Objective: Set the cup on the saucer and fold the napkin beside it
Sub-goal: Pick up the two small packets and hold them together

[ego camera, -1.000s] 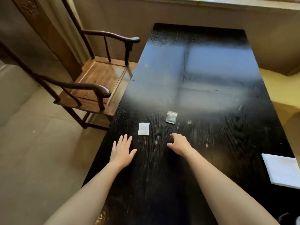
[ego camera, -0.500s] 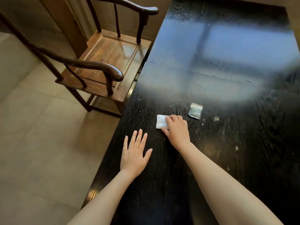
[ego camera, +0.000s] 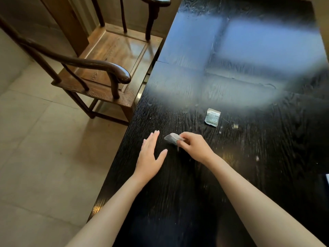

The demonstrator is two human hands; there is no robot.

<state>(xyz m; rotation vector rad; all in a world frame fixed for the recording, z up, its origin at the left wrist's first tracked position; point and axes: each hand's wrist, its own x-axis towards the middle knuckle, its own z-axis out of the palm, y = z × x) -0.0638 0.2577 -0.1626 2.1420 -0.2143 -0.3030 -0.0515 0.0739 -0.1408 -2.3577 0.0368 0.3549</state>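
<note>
My right hand (ego camera: 195, 147) pinches a small white packet (ego camera: 171, 137) and holds it tilted just above the black table (ego camera: 178, 202). Beside it my left hand (ego camera: 150, 156) lies flat on the table near the left edge, fingers spread, holding nothing. A second small packet (ego camera: 212, 117), greenish and clear, lies farther out on the table. No cup or saucer shows in this view. At the right edge a sliver of a white thing (ego camera: 327, 179) is visible; I cannot tell if it is the napkin.
A wooden armchair (ego camera: 106, 56) stands against the table's left side, its armrest close to the edge. Pale floor tiles (ego camera: 44, 157) lie to the left. Crumbs (ego camera: 235, 126) speckle the table near the packets. Window light glares on the far tabletop.
My right hand reached left to the white packet, closed on it and lifted it off the table. The view swung left and down, so the white thing at the right nearly left the frame.
</note>
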